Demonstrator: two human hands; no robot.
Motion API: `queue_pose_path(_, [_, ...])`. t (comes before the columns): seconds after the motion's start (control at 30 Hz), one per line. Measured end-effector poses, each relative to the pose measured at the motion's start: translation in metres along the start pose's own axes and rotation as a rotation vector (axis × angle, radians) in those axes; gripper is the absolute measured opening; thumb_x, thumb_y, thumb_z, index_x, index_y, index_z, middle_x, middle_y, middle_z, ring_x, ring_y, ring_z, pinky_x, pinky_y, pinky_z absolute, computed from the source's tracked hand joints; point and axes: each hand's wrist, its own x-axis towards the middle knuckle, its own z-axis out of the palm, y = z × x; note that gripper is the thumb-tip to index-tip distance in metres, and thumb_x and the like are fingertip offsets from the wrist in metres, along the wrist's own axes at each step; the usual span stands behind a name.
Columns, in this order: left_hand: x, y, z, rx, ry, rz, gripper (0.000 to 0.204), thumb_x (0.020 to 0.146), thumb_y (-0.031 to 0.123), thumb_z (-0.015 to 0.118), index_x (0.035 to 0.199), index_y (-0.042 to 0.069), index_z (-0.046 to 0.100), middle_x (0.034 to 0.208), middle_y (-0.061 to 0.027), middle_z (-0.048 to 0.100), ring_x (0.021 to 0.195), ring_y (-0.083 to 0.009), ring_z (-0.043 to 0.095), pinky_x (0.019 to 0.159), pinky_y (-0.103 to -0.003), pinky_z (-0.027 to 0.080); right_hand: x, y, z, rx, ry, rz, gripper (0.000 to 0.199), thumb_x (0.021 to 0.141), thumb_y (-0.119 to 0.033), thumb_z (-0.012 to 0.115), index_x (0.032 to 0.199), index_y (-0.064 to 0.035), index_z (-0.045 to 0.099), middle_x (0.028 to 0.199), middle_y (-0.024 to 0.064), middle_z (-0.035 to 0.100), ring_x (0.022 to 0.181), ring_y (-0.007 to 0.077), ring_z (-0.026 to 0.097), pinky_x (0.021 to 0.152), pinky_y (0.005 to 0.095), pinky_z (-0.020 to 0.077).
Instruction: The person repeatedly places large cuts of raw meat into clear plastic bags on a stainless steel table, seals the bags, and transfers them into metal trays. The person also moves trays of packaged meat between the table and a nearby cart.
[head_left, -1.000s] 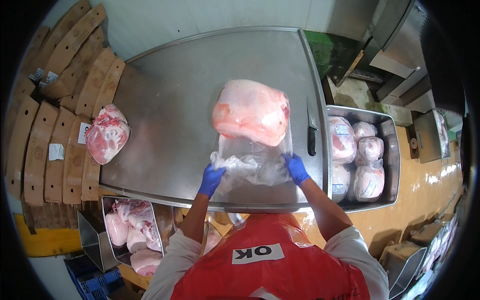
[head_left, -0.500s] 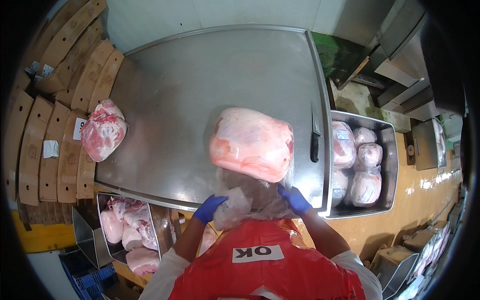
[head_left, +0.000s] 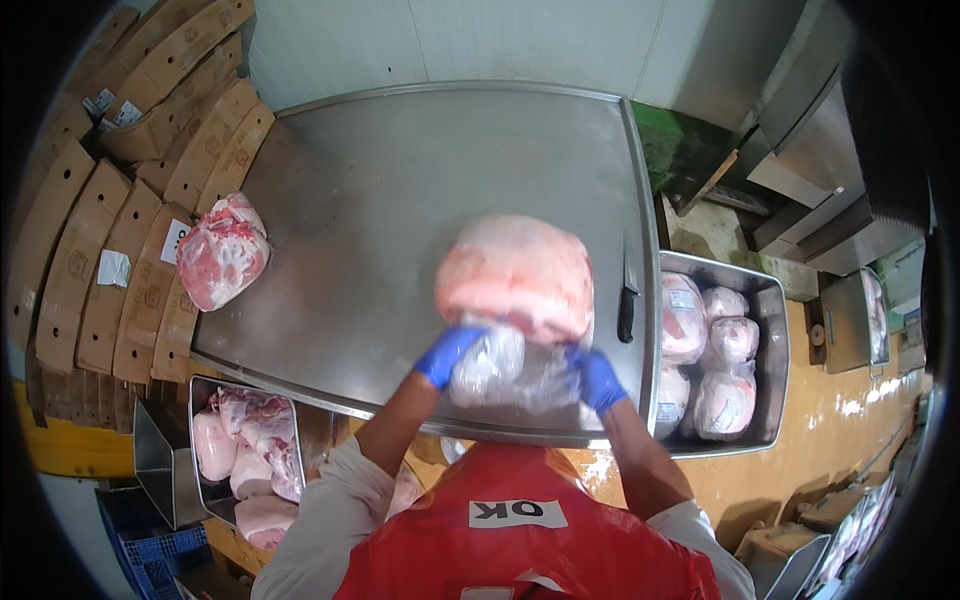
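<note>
Well to the left of the left hand [head_left: 447, 356], a bare cut of meat [head_left: 221, 252] lies on the steel table [head_left: 400, 200], beside a row of cardboard boxes [head_left: 120, 270]. Below it a bin of raw cuts [head_left: 245, 450] sits under the table edge. The left hand grips the loose end of a clear bag [head_left: 500, 368]; the right hand [head_left: 598, 380] grips its other side. The big bagged ham [head_left: 515, 275] sits just above both hands. Right of the right hand lie a knife [head_left: 627, 300] and a tray of wrapped hams [head_left: 715, 360].
</note>
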Motion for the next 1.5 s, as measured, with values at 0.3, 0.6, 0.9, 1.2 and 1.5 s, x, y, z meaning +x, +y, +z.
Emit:
queue_pose_path(0.3, [-0.023, 0.157, 0.068, -0.183, -0.134, 0.287, 0.032, 0.101, 0.022, 0.051, 0.124, 0.001, 0.060, 0.110, -0.0080, 0.068, 0.097, -0.0204, 0.066, 0.089, -0.035, 0.055, -0.004, -0.132, 0.019, 0.084, -0.142, -0.336, 0.020, 0.097, -0.017, 0.058, 0.107, -0.0083, 0.073, 0.073, -0.0035, 0.056, 0.061, 0.0083, 0.052, 0.051, 0.0224, 0.0417])
queue_pose_path(0.6, [-0.138, 0.040, -0.114, 0.070, 0.335, 0.487, 0.027, 0.099, 0.024, 0.053, 0.115, 0.005, 0.062, 0.106, -0.0084, 0.068, 0.097, -0.0197, 0.065, 0.090, -0.036, 0.053, -0.059, -0.015, 0.047, -0.718, -0.219, -0.782, 0.022, 0.101, -0.017, 0.057, 0.109, -0.0003, 0.069, 0.095, 0.0052, 0.070, 0.088, 0.0128, 0.063, 0.081, 0.0291, 0.0511])
queue_pose_path(0.9, [-0.251, 0.015, -0.187, 0.360, 0.551, 0.596, 0.037, 0.098, 0.025, 0.050, 0.123, 0.001, 0.062, 0.114, -0.0103, 0.068, 0.104, -0.0262, 0.065, 0.094, -0.037, 0.051, -0.076, 0.082, 0.009, -0.904, -0.235, -0.336, 0.037, 0.098, -0.032, 0.066, 0.109, 0.0032, 0.067, 0.090, 0.0135, 0.071, 0.082, 0.0153, 0.062, 0.079, 0.0324, 0.0515])
queue_pose_path(1.2, [-0.304, 0.017, -0.135, 0.604, 0.944, 0.625, 0.037, 0.087, 0.011, 0.056, 0.120, -0.003, 0.065, 0.119, -0.0124, 0.064, 0.112, -0.0237, 0.059, 0.096, -0.033, 0.049, -0.042, -0.027, 0.047, -1.151, 0.362, -1.289, 0.061, 0.076, -0.035, 0.084, 0.116, 0.0022, 0.059, 0.111, 0.0204, 0.061, 0.103, 0.0381, 0.059, 0.092, 0.0449, 0.0467])
queue_pose_path(1.5, [-0.133, 0.015, 0.005, 1.365, 0.581, 0.633, 0.043, 0.080, 0.030, 0.074, 0.114, 0.004, 0.066, 0.122, -0.0196, 0.058, 0.108, -0.0361, 0.061, 0.093, -0.042, 0.050, 0.001, 0.041, 0.112, -1.266, 0.222, -1.310, 0.033, 0.083, -0.009, 0.066, 0.114, -0.0030, 0.061, 0.102, 0.0181, 0.062, 0.100, 0.0389, 0.060, 0.089, 0.0475, 0.0467])
